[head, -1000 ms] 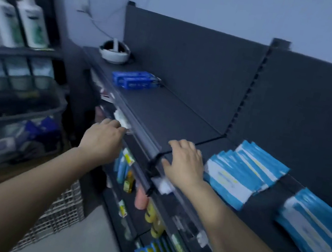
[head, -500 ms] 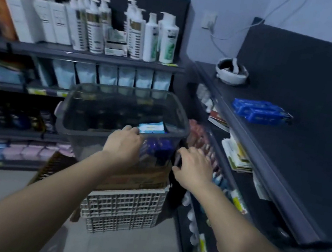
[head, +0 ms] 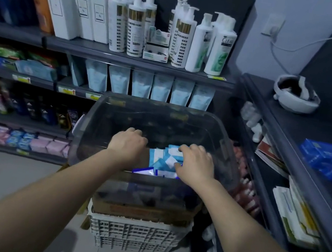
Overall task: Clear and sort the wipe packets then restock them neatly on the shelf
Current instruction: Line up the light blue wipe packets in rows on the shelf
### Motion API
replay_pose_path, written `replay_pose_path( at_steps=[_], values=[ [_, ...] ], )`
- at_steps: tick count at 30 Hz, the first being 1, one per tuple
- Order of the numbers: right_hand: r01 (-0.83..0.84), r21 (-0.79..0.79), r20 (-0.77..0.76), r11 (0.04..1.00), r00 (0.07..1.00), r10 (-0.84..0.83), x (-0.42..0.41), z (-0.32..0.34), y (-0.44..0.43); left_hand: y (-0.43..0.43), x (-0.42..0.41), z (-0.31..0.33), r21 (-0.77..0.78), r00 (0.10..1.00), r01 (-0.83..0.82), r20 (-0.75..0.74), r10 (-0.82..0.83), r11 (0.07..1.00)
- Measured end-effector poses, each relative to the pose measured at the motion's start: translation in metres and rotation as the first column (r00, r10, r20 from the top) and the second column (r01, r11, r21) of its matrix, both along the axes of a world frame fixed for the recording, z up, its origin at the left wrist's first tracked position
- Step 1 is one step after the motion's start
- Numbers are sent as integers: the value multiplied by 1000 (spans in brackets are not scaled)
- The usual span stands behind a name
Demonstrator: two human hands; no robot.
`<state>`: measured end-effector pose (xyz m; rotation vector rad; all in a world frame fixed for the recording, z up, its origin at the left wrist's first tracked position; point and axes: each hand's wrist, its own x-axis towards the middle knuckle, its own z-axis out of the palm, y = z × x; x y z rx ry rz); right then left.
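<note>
A translucent grey bin (head: 222, 148) stands in front of me on a stack of crates. Light-blue wipe packets (head: 160, 158) lie inside it, with dark-blue packets (head: 145, 169) nearer the front wall. Both my hands reach into the bin. My right hand (head: 197, 164) curls over the light-blue packets, fingers on top and thumb against their near side. My left hand (head: 128, 143) is at the left edge of the same stack, fingers bent downward; its fingertips and thumb are hidden. The dark top shelf (head: 292, 129) runs along the right.
The bin rests on a cardboard box and white plastic crates (head: 135, 235). Blue boxes (head: 330, 162) and a white bowl (head: 294, 99) sit on the right shelf. White pump bottles (head: 133, 23) and pouches fill the back shelves. Bare floor (head: 9, 176) lies left.
The view has swung left from the right shelf to the bin. Both hands left the shelf edge, passed the bin's rim, and are now down inside it on the packets.
</note>
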<state>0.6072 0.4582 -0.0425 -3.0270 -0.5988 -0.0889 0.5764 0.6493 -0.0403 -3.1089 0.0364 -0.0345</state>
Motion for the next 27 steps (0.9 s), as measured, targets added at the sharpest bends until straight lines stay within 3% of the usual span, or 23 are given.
replay_pose_path(
  at_steps=[9, 17, 22, 27],
  values=[
    [-14, -137, -218, 990, 976, -16, 106, -52, 15, 12, 97, -54, -64, 976, -37, -217, 22, 997],
    [-2, -210, -453, 978, 887, -95, 151, -109, 24, 3, 151, -130, -166, 862, 6, -499, -89, 986],
    [77, -180, -580, 981, 797, -169, 163, -143, 28, -2, 168, -174, -337, 782, -118, -612, -122, 934],
    [85, -268, -547, 960, 807, -224, 170, -157, 34, 7, 172, -198, -444, 748, -258, -654, -114, 858]
  ],
)
